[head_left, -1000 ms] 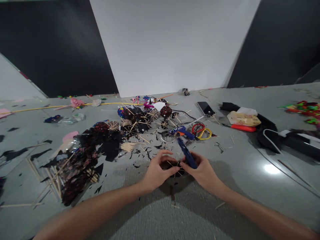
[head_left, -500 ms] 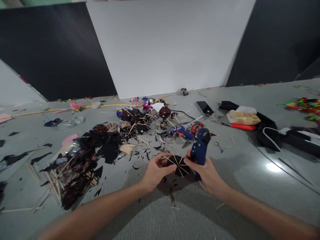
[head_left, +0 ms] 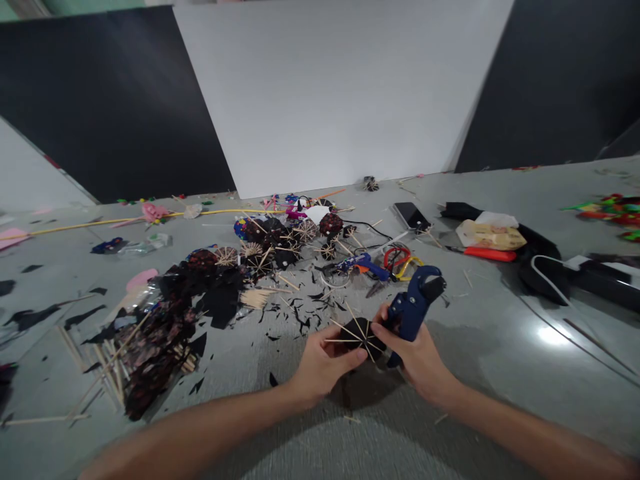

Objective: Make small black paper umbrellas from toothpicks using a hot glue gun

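Head view: dark reddish patterned fabric-like heap (head_left: 167, 320) left. Left hand (head_left: 320, 363) pinching left edge of round black disc (head_left: 357, 328) with pale radiating sticks (head_left: 340, 341), between hands. Right hand (head_left: 417, 360) wrapped around dark-blue black-headed tool (head_left: 416, 303), thumb at disc's right edge.

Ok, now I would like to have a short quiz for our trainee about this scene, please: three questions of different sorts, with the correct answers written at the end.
1. What is the main colour of the tool in the right-hand grip?
2. True or false: in the picture, the phone lies to the left of the beige packet.
3. Fill in the missing word: the round black piece in the left-hand grip bears thin, light-coloured ____ that meet near its middle.

Key: 1. Dark blue. 2. True. 3. Sticks.
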Demonstrator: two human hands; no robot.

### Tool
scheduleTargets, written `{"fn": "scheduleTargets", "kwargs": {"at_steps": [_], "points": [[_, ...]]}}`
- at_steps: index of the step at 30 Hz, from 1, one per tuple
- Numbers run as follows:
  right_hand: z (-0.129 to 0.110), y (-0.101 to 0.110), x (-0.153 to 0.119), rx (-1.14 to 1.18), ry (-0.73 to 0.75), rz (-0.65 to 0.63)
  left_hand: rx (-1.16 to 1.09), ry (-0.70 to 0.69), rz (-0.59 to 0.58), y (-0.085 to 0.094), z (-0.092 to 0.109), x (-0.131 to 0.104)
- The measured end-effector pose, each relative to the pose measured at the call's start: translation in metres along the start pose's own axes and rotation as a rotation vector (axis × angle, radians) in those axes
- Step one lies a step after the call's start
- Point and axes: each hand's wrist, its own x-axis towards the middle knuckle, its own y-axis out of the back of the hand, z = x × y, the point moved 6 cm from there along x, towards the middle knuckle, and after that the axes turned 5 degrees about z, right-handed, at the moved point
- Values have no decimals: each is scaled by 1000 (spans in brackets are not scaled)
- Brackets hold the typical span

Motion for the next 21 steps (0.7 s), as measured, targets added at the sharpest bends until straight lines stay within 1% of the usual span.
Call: {"fn": "scheduleTargets", "kwargs": {"at_steps": [4,6,8,10,13,17,21], "points": [[3,3,0,-7,5,38,8,-24,101,11,-2,6],[4,3,1,-7,2,48,3,-24,121,14,-3,8],[4,2,1,-3,-3,43,-13,2,79,11,-4,7],[2,1,1,-3,3,34,-30,24,-4,4,-2,4],[-2,1,0,-20,17,44,-33,13,-103,-5,3,1],[-3,5,1,-8,28,94,8,-54,-146,-7,9,0],[2,8,2,-19,51,108,103,-74,-133,-7,7,0]]}}
